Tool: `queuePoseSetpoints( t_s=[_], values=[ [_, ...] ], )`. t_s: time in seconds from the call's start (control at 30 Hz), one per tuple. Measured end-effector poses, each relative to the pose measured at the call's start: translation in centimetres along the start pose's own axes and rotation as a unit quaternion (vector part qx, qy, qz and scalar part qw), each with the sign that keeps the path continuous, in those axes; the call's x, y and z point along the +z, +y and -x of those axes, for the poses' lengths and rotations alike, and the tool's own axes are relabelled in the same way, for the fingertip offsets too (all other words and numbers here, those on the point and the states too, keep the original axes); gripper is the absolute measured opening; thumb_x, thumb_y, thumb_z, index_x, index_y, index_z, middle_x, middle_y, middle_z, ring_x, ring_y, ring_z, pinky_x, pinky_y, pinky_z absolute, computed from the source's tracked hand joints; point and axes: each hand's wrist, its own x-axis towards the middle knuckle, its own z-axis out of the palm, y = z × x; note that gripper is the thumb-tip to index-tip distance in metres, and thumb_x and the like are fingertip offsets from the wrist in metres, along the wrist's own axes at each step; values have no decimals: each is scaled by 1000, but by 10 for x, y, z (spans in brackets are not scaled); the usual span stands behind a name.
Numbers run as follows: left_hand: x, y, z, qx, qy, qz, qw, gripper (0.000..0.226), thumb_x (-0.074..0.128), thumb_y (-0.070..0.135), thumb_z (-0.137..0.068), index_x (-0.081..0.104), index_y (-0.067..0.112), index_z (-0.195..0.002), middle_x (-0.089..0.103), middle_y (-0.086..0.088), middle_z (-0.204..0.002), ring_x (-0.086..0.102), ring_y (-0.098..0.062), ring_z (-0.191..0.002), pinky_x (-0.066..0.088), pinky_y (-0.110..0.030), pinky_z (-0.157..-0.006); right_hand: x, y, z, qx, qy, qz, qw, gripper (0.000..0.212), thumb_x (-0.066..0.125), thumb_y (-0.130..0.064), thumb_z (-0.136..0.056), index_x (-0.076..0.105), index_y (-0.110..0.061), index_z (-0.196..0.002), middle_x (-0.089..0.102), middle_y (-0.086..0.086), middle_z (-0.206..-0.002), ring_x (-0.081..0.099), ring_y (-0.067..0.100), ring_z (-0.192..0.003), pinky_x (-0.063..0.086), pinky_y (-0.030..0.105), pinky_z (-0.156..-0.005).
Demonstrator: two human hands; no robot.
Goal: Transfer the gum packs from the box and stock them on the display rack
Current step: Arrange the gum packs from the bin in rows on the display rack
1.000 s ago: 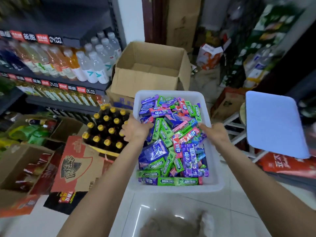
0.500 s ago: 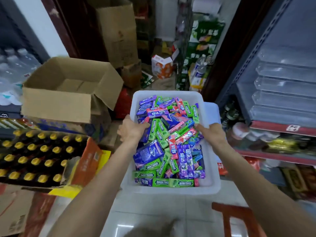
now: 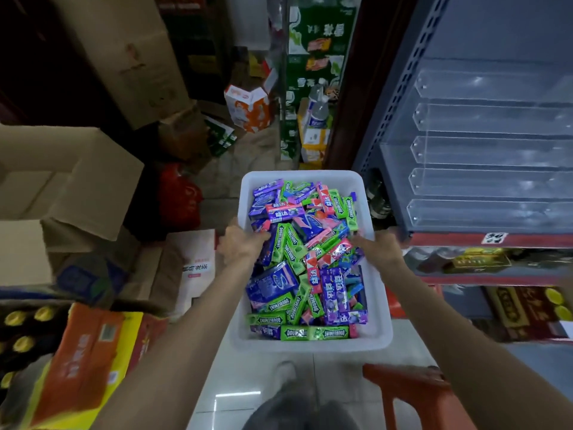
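Nearest, an orange stool (image 3: 412, 395) is seen low at the right. Above it the white box (image 3: 376, 308) is carried at mid-height, its left rim gripped by the left hand (image 3: 240, 246) and its right rim by the right hand (image 3: 383, 246), fingers curled over the edges. Loose gum packs (image 3: 305, 259) are heaped inside; they are judged light, stiff and slippery in their wrappers, best pinched by the long sides. Farther right, the clear tiers of the display rack (image 3: 483, 184) are seen unfilled.
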Motion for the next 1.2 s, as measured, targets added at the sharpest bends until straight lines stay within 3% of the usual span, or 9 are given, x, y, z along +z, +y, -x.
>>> queuePoseSetpoints(
  t_s=[0.17, 0.3, 0.4, 0.63, 0.73, 0.87, 0.97, 1.2],
  values=[
    [27, 11, -23, -18, 3, -29, 999, 71, 82, 33, -62, 53, 9, -123, 65, -14, -113, 59, -34, -105, 51, -46, -88, 0, 1, -40, 10, -24, 23, 999, 31, 68, -26, -85, 60, 1, -97, 56, 9, -72, 50, 17, -55, 36, 25, -50],
    [40, 14, -31, -23, 6, -43, 999, 82, 81, 29, -67, 42, 13, -138, 62, -14, -120, 60, -34, -106, 53, -48, -85, 2, 3, -64, 26, -35, 51, 998, 41, 68, -31, -82, 57, 2, -106, 64, 18, -92, 61, 30, -81, 46, 35, -65],
    [49, 10, -32, -20, 0, -51, 999, 77, 80, 28, -70, 44, 10, -136, 65, -12, -115, 63, -31, -99, 55, -47, -82, 2, 4, -74, 34, -37, 68, 996, 39, 66, -29, -83, 57, 0, -107, 64, 18, -96, 63, 33, -90, 50, 41, -75],
    [60, 7, -41, -21, -19, -60, 998, 66, 79, 24, -71, 50, 10, -129, 67, -10, -109, 64, -27, -94, 54, -36, -79, 1, 8, -90, 36, -52, 82, 995, 48, 64, -32, -82, 52, 2, -115, 64, 21, -103, 63, 34, -90, 50, 40, -71],
    [61, 11, -45, -13, -24, -103, 994, 61, 79, 26, -70, 54, 8, -122, 67, -12, -108, 63, -29, -94, 54, -39, -79, -2, 6, -92, 30, -62, 94, 993, 50, 63, -31, -83, 50, 2, -118, 63, 22, -107, 61, 33, -88, 47, 36, -68],
    [63, 11, -45, -5, -21, -152, 988, 72, 75, 28, -75, 42, 9, -136, 62, -17, -117, 59, -34, -105, 52, -44, -87, -4, 5, -90, 15, -83, 145, 986, 52, 58, -26, -90, 36, 4, -126, 54, 24, -120, 56, 38, -105, 45, 37, -75],
    [62, 10, -45, 6, -27, -168, 985, 77, 73, 25, -79, 33, 7, -143, 56, -20, -127, 53, -36, -116, 47, -42, -95, -5, 2, -89, 6, -100, 176, 979, 44, 52, -19, -94, 34, 4, -126, 53, 25, -120, 55, 37, -104, 43, 35, -73],
    [53, 1, -45, 17, -39, -184, 982, 71, 67, 18, -83, 31, 5, -143, 52, -22, -131, 47, -37, -122, 43, -43, -100, -4, 12, -72, -32, -98, 236, 966, 36, 43, -4, -96, 32, 3, -129, 54, 28, -119, 53, 38, -108, 34, 31, -72]
  ],
)
